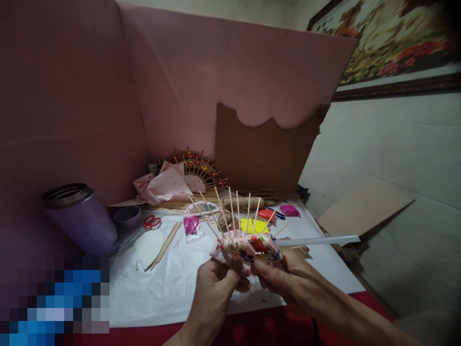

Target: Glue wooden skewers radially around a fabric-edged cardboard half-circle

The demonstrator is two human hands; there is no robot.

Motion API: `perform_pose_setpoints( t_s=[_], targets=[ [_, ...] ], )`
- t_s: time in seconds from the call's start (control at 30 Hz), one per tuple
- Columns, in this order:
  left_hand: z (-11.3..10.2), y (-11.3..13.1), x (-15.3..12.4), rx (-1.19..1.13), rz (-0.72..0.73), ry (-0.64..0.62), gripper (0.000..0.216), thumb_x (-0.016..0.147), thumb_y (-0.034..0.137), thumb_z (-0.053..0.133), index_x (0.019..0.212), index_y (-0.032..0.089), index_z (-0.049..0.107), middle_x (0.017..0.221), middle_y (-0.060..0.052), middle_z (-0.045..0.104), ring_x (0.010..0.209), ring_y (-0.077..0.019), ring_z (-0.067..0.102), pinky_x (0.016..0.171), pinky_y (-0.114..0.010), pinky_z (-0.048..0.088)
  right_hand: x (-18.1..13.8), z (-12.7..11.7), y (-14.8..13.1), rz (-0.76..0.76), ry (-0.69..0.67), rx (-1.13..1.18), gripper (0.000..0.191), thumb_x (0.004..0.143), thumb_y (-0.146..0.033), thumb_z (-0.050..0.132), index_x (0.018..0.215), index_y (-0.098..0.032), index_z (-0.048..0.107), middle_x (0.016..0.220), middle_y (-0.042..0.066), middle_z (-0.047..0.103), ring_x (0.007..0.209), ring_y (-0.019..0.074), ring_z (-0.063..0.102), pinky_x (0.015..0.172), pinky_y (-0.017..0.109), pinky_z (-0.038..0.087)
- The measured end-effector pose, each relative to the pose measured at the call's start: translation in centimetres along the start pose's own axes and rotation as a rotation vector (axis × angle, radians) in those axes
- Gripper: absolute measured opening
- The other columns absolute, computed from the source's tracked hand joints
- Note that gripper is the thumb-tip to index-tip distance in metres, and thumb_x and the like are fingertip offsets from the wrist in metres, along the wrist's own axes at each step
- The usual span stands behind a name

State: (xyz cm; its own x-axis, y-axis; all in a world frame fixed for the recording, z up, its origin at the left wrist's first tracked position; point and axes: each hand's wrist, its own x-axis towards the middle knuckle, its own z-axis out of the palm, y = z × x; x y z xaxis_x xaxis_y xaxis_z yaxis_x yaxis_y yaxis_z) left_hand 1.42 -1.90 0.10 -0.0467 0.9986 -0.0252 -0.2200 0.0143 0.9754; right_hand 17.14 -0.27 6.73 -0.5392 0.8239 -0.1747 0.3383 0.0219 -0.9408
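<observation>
My left hand [216,288] grips the lower left of a floral cloth-covered piece [245,250], thumb in front. Thin wooden sticks [237,211] rise from its upper edge, spread like a fan. On the piece's right side my right hand [284,278] is closed, with its fingertips at the lower edge. A long translucent rod [320,240], which looks like a glue stick, reaches out to the right from behind that hand; whether the hand holds it I cannot tell. Just behind the piece lies a yellow packet [254,225].
Red-handled scissors [151,221], a cream-coloured sheet [148,247] and loose sticks [167,245] lie at left, beside a purple tumbler [84,221]. Behind are a magenta packet [192,225], a twine roll [248,203] and a decorated stick fan [205,168]. Cardboard [266,158] stands at the back.
</observation>
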Motion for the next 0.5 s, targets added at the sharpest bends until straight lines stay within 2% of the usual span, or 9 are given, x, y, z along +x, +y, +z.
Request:
perform_pose_setpoints(
  t_s=[0.3,0.5],
  targets=[
    [0.04,0.05,0.04,-0.003,-0.011,0.014,0.027,0.072,0.035,0.063,0.065,0.009,0.067,0.053,-0.006,0.066,0.048,-0.0155,0.06,0.051,-0.027,0.05,-0.22,-0.05,-0.15,0.022,0.051,-0.099,0.042,0.082,-0.056,0.045,0.066,-0.017,0.045,0.059,-0.005,0.035,0.052,0.0086,0.028,0.045,0.022,0.023],
    [0.23,0.39,0.0,-0.058,-0.025,0.025,0.024,0.065,0.033,0.069,0.063,0.009,0.068,0.051,-0.005,0.066,0.046,-0.0148,0.059,0.049,-0.026,0.05,-0.31,-0.04,-0.45,0.009,-0.001,-0.148,0.042,0.082,-0.057,0.043,0.069,-0.017,0.045,0.061,-0.005,0.031,0.053,0.009,0.026,0.045,0.023,0.021]
  ],
)
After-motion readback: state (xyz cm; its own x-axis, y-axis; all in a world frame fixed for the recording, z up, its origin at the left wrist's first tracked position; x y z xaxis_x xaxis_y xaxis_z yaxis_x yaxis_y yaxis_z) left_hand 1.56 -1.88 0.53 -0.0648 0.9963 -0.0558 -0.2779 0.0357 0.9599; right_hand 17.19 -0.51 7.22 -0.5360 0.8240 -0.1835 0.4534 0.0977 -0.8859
